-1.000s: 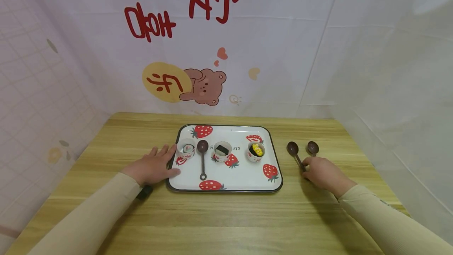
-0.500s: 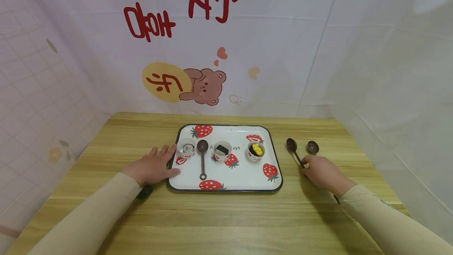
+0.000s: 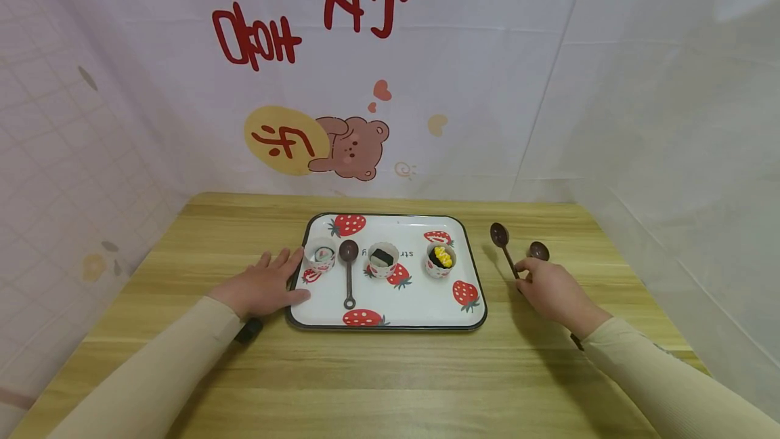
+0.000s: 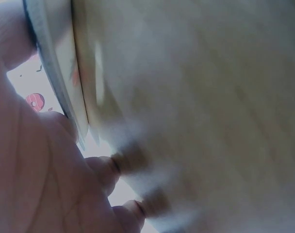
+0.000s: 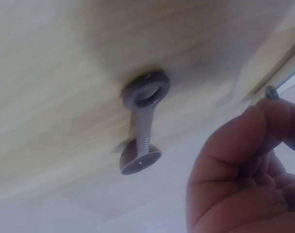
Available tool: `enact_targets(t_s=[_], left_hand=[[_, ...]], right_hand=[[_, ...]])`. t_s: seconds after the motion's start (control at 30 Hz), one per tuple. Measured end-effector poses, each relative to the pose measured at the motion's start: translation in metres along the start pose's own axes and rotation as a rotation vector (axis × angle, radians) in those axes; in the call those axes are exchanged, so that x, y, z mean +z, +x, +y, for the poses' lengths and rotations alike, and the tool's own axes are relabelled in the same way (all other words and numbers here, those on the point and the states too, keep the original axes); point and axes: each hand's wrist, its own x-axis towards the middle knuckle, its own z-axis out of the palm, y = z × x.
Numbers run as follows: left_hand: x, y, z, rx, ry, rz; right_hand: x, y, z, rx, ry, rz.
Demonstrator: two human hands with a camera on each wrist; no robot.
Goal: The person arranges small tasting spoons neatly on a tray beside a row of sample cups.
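right hand (image 3: 551,288) pinching raised spoon (image 3: 504,245); second spoon's (image 5: 140,127) ring visible at wrist only

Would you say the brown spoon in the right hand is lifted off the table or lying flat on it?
Lifted: the right hand pinches the brown spoon by its handle, bowl raised, its shadow apart on the table.

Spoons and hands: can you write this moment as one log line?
right hand: holds spoon raised | left hand: flat at tray edge | second spoon: on table

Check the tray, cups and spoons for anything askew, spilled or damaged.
Nothing stands out. Three cups stand upright on the tray, one spoon lies between them, nothing spilled. The right hand holds a spoon raised.
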Motion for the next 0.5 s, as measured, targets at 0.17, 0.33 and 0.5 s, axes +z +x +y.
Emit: enact_targets(t_s=[0.17,0.33,0.5], left_hand=[[-0.001,-0.001,0.000,-0.007,0.001,-0.003],[0.000,-0.001,0.000,-0.003,0.008,0.003],[0.000,0.000,-0.001,-0.001,0.010,0.006]], right_hand=[[-0.002,0.000,-0.005,0.006,0.051,0.012],[-0.002,0.002,-0.009,-0.013,0.087,0.035],[-0.003,0.002,-0.013,-0.015,0.125,0.034]])
